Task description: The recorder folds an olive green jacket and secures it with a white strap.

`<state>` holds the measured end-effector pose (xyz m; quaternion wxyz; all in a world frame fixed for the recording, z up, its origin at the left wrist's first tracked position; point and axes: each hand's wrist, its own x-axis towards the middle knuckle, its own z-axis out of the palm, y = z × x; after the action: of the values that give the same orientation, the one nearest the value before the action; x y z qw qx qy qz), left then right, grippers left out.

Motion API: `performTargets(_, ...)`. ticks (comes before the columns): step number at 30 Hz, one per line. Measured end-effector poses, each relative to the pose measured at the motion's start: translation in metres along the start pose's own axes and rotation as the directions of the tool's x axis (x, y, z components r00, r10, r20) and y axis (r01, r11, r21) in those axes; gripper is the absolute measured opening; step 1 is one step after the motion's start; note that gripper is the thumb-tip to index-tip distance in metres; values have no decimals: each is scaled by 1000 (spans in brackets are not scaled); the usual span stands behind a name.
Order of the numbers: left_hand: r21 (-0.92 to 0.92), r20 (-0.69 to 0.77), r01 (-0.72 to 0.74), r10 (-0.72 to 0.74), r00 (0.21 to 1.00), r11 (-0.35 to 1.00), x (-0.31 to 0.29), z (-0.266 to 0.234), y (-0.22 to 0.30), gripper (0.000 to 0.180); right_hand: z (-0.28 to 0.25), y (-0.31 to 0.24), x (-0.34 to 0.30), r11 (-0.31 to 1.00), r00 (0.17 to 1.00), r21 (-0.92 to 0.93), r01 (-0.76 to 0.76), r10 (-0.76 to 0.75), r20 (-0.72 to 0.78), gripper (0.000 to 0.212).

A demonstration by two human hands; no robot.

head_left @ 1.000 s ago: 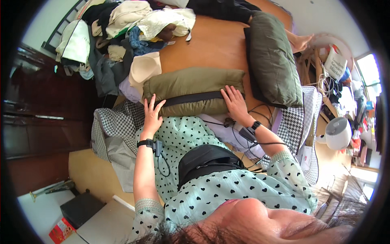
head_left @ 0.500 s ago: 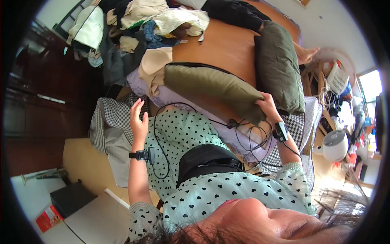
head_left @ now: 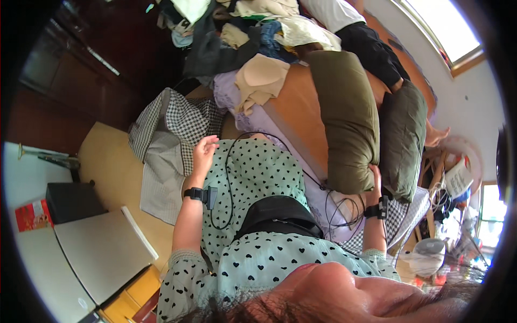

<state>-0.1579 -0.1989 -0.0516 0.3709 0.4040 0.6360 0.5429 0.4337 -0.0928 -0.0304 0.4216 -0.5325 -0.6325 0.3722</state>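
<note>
An olive-green pillow (head_left: 347,113) lies lengthwise on the brown bed mat (head_left: 299,102). My right hand (head_left: 375,180) is closed on its near right corner, the fingers partly hidden by the fabric. Close along its right side is a second, darker green pillow (head_left: 406,140). Over my lap, apart from the bed, my left hand (head_left: 203,153) is empty, its fingers loosely bent and apart. Black cables (head_left: 344,210) lie coiled on the bed's near edge, below the olive pillow. A beige padded garment (head_left: 261,81) rests near the bed's left edge.
A heap of clothes (head_left: 253,27) covers the far left of the bed. Another person's dark-trousered legs (head_left: 371,51) stretch along the far side. A houndstooth cloth (head_left: 183,124) hangs at the left, near a dark cabinet (head_left: 91,59). A white fan (head_left: 428,253) stands at right.
The olive pillow has swung from lying across the bed's near side to lengthwise beside the darker pillow, still in my right hand. My left hand has lowered slightly. The view has turned.
</note>
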Motion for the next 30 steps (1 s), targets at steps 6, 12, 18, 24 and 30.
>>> performTargets(6, -52, -46, 186, -188, 981, 981, -15, -6, -56, 22, 28, 81, -1, 1000, 988, 16, -16, 13, 154, 69)
performTargets(12, -201, -130, 175, -203, 970, 964, -17, -12, -49, 21, 21, 62, 50, 650, 653, 75, -757, 743, 147, 52)
performTargets(18, -204, -195, 157, -197, 961, 966, -21, -14, -66, 20, 80, -87, 83, 712, 958, -686, 149, -275, -77, 59)
performTargets(24, -112, -220, 162, -183, 958, 980, -19, -8, -54, 20, 120, -51, 131, 520, 993, -847, 114, -54, 100, 56)
performTargets(30, -38, -264, 143, -148, 953, 989, -26, -11, -59, 17, 131, -33, 131, 501, 965, -853, 149, 113, 235, 64)
